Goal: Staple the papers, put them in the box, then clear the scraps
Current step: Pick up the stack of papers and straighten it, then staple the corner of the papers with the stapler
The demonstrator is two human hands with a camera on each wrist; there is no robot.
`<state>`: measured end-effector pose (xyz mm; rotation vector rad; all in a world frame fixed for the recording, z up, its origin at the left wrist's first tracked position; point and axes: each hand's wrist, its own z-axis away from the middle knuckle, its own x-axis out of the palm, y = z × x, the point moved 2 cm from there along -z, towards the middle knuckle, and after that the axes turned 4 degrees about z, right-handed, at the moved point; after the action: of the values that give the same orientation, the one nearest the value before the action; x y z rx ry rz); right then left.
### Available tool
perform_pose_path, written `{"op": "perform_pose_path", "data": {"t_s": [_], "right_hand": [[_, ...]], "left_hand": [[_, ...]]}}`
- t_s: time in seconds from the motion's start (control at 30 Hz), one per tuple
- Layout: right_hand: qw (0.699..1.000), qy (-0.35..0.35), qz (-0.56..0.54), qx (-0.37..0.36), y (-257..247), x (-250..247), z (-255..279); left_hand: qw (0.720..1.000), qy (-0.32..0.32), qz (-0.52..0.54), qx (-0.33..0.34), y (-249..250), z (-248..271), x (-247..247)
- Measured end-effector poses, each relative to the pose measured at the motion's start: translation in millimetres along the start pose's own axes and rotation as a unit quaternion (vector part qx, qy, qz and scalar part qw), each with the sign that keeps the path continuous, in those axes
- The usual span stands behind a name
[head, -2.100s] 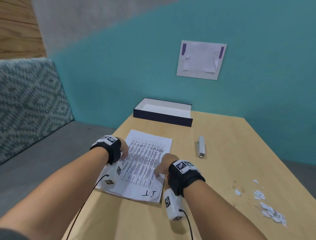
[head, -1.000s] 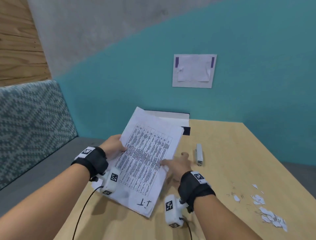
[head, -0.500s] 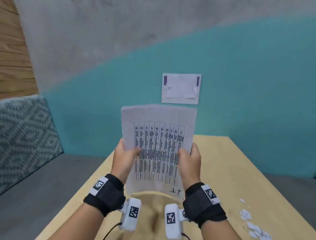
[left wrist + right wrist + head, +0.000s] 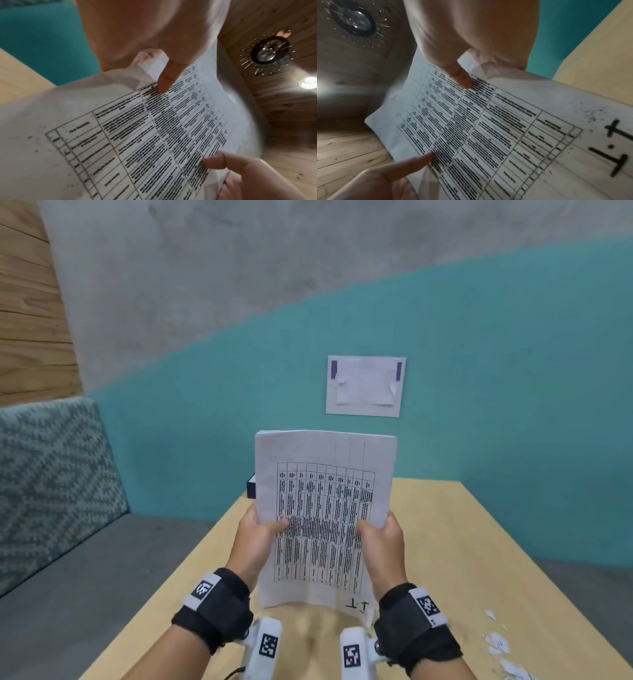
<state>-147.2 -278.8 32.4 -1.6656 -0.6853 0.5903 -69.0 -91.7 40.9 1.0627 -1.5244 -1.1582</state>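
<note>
A stack of white papers (image 4: 322,508) printed with a table stands upright above the wooden table (image 4: 462,542). My left hand (image 4: 260,534) pinches its left edge and my right hand (image 4: 378,534) pinches its right edge, thumbs on the printed side. The wrist views show the same papers (image 4: 154,135) (image 4: 488,135) with each thumb pressed on the print. Only a corner of the dark box (image 4: 251,489) shows behind the sheets. White paper scraps (image 4: 496,642) lie at the table's right front. The stapler is hidden.
A patterned cushioned bench (image 4: 51,474) runs along the left, beside the table. A white sheet taped with purple strips (image 4: 364,385) hangs on the teal wall behind.
Both hands lifted the papers off the table and turned them upright in front of me. Since half a second ago they have hardly moved.
</note>
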Motion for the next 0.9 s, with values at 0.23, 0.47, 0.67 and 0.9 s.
{"op": "perform_pose_path", "data": {"t_s": [0.23, 0.47, 0.67, 0.9], "right_hand": [[1.000, -0.002, -0.018, -0.021, -4, -2, -4], [1.000, -0.008, 0.025, 0.013, 27, -4, -6], [0.996, -0.065, 0.051, 0.016, 25, 2, -16], [0.978, 0.017, 0.189, 0.090, 51, -18, -58]], "left_hand": [[1.000, 0.008, 0.006, 0.010, 1, -3, 0], [0.999, -0.014, -0.026, -0.016, -17, 0, 2], [0.999, 0.024, -0.047, 0.001, -7, -10, 2], [0.994, 0.066, -0.089, 0.006, 13, -30, -27]]}}
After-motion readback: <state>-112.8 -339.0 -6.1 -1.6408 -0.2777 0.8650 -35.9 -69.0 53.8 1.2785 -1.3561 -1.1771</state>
